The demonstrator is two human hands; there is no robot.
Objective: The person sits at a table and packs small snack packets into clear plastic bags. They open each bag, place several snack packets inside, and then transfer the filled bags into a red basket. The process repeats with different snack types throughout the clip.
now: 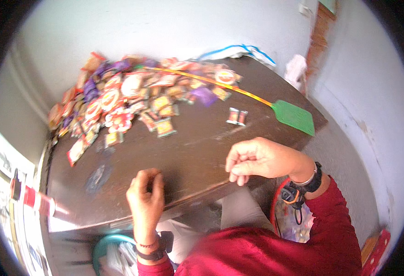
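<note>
My left hand hovers over the front edge of a dark wooden table, its fingers loosely curled, with a gap between thumb and forefinger. Nothing shows in it. To the right, my right hand is above the same edge, fingers half bent and apart from the tabletop items; I see nothing in its grasp. Beyond it lies a pair of small wrapped packets, side by side. A large heap of small packaged snacks covers the table's back left, with yellow packets at its near side.
A green fly swatter lies with its handle across the heap. Under the table edge stand a teal tub with pale wrappers and a red-rimmed container holding colourful packets. A white sack lies at the back, against the wall.
</note>
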